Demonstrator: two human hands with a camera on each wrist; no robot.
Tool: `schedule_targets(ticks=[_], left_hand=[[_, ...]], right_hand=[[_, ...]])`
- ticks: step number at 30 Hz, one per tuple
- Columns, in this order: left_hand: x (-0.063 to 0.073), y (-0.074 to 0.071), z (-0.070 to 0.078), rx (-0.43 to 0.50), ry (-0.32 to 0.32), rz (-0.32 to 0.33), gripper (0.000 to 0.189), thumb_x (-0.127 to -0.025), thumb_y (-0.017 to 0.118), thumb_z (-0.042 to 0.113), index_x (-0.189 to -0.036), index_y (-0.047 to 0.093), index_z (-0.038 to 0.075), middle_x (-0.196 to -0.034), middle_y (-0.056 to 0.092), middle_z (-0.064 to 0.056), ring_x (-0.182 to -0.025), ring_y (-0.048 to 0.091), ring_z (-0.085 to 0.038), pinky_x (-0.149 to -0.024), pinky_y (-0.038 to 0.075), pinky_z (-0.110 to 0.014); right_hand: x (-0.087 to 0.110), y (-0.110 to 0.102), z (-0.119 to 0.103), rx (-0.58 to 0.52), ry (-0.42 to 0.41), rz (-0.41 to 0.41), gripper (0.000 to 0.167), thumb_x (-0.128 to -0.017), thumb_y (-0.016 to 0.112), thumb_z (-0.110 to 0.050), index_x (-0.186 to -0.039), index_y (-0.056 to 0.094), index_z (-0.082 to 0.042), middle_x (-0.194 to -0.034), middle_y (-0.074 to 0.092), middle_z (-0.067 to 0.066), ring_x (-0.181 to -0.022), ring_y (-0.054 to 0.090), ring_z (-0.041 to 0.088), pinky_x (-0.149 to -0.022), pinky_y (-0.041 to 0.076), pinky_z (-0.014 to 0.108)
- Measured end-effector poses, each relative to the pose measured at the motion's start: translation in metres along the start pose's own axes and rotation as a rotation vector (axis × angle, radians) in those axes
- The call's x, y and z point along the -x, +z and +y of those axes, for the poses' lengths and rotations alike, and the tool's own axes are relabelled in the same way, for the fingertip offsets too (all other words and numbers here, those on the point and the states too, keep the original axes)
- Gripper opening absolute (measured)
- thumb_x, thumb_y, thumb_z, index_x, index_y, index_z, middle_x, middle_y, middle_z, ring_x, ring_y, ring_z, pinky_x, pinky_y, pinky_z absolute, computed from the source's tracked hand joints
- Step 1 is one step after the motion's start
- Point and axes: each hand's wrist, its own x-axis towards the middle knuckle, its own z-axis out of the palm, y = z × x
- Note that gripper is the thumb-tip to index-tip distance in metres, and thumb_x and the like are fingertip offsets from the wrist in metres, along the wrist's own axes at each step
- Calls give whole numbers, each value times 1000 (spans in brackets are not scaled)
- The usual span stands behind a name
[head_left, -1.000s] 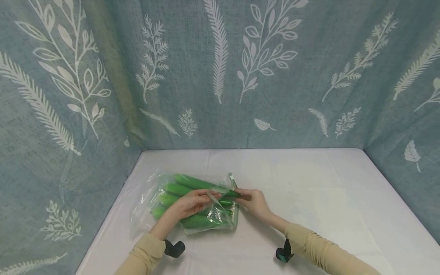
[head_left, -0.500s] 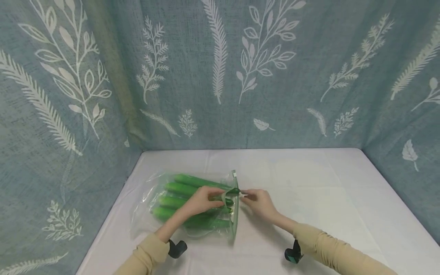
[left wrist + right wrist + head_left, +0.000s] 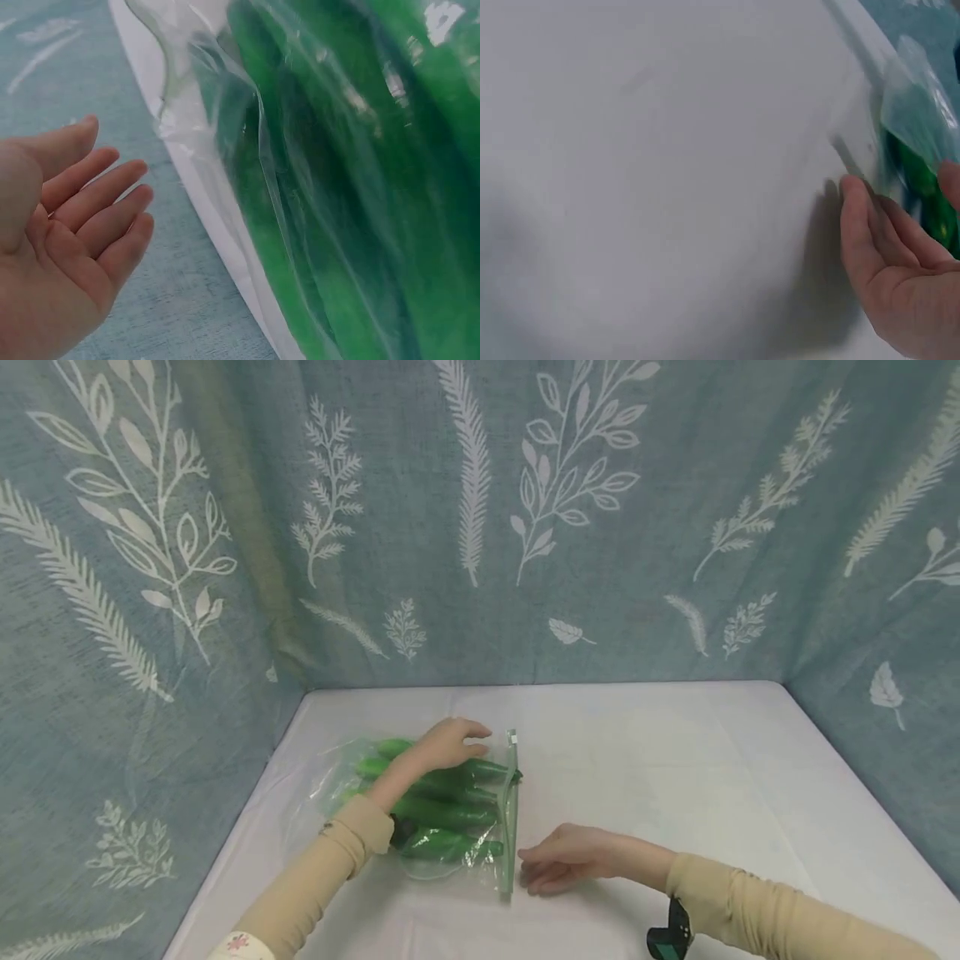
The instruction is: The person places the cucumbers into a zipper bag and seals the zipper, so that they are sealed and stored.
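A clear zip bag [image 3: 507, 852] with a green-edged mouth lies on the table's left half, its mouth facing right. Several long green cucumbers [image 3: 457, 814] lie side by side in it; one tip shows at the zip edge. Over the bag's far side hovers my left hand [image 3: 450, 743], its fingers loosely extended. The left wrist view has that hand [image 3: 82, 217] palm up beside the plastic, holding nothing. Near the front corner of the mouth is my right hand [image 3: 570, 860]. Its fingers [image 3: 862, 232] reach close to the bag in the right wrist view; whether they touch it I cannot tell.
A white cloth covers the table [image 3: 660, 760]. Blue-green patterned curtains [image 3: 495, 635] hang behind it and along both sides. A black wrist device [image 3: 670, 931] sits under the right sleeve.
Both hands have left the mouth's middle: the left moved to the far side, the right toward the front. The raised plastic at the mouth now lies flatter, with the zip edge straighter.
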Motion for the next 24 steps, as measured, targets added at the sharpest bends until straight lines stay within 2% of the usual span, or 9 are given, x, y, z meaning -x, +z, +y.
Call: schedule_targets(ticks=[3, 5, 8, 11, 15, 18, 20, 24], left_hand=[[-12, 5, 1, -92, -15, -5, 36, -95, 55, 17, -127, 57, 0, -130, 60, -15, -123, 54, -32, -105, 45, -44], [-21, 10, 3, -139, -15, -14, 36, -96, 54, 16, -128, 56, 1, -131, 59, -15, -124, 53, -32, -106, 44, -44], [-34, 20, 5, -164, -13, -29, 38, -97, 51, 16, -132, 53, 2, -134, 57, -14, -125, 52, -31, -108, 42, -43], [-45, 28, 4, -161, -14, -29, 38, -99, 48, 15, -135, 50, 3, -134, 57, -13, -125, 53, -29, -108, 42, -41], [-52, 35, 0, -124, -35, 15, 34, -99, 48, 13, -131, 55, 3, -129, 61, -12, -120, 57, -27, -104, 46, -39], [-54, 36, -3, -93, -42, 96, 28, -96, 53, 13, -121, 64, 4, -119, 67, -10, -111, 62, -25, -96, 52, -37], [-54, 34, -4, -63, -42, 150, 23, -94, 58, 15, -112, 69, 5, -110, 70, -9, -102, 66, -23, -89, 55, -35], [-49, 21, -2, 4, -51, 205, 17, -91, 63, 17, -101, 73, 7, -100, 73, -7, -93, 67, -21, -83, 56, -34]], right_hand=[[-1, 12, 5, -39, 42, -76, 35, -92, 62, -25, -106, 67, 6, -91, 74, 10, -73, 70, 8, -71, 59, 20], [-3, 19, 7, -69, 65, -96, 34, -91, 62, -25, -105, 68, 6, -87, 74, 7, -71, 69, 7, -69, 59, 18], [-5, 26, 8, -111, 96, -94, 33, -91, 63, -25, -103, 68, 5, -82, 74, 4, -69, 69, 6, -66, 58, 15], [-7, 32, 9, -137, 98, -53, 29, -90, 64, -22, -101, 69, 4, -83, 74, 5, -69, 69, 6, -67, 58, 16], [-9, 36, 14, -149, 55, 11, 24, -89, 65, -16, -100, 69, 4, -88, 74, 11, -70, 70, 8, -69, 59, 19], [-12, 39, 17, -133, 0, 47, 20, -87, 66, -12, -99, 69, 4, -90, 74, 13, -71, 70, 8, -68, 59, 19], [-13, 40, 19, -116, -40, 64, 18, -86, 67, -9, -97, 69, 5, -89, 74, 14, -69, 70, 7, -66, 59, 17], [-11, 37, 20, -22, -147, 106, 19, -85, 67, -7, -94, 69, 9, -86, 74, 15, -66, 68, 6, -62, 58, 16]])
